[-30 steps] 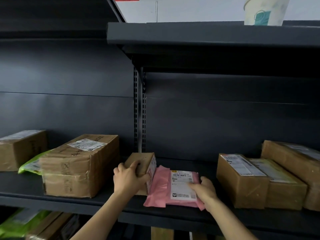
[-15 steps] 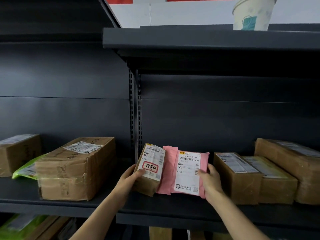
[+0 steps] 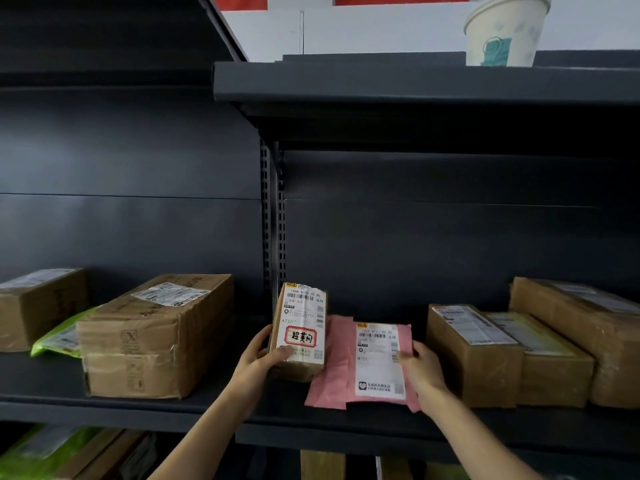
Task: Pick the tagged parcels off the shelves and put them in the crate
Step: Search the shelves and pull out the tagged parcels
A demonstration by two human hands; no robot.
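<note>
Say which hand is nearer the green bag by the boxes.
Left. The left hand, gripping the small box, is right of the green bag; the right hand, holding the pink parcel, farther right.

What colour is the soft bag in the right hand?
The bag is pink, with a white label; head view shows it.

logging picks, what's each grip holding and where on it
Left grip holds the small cardboard box at its lower left edge; right grip pinches the pink mailer bag at its right edge.
</note>
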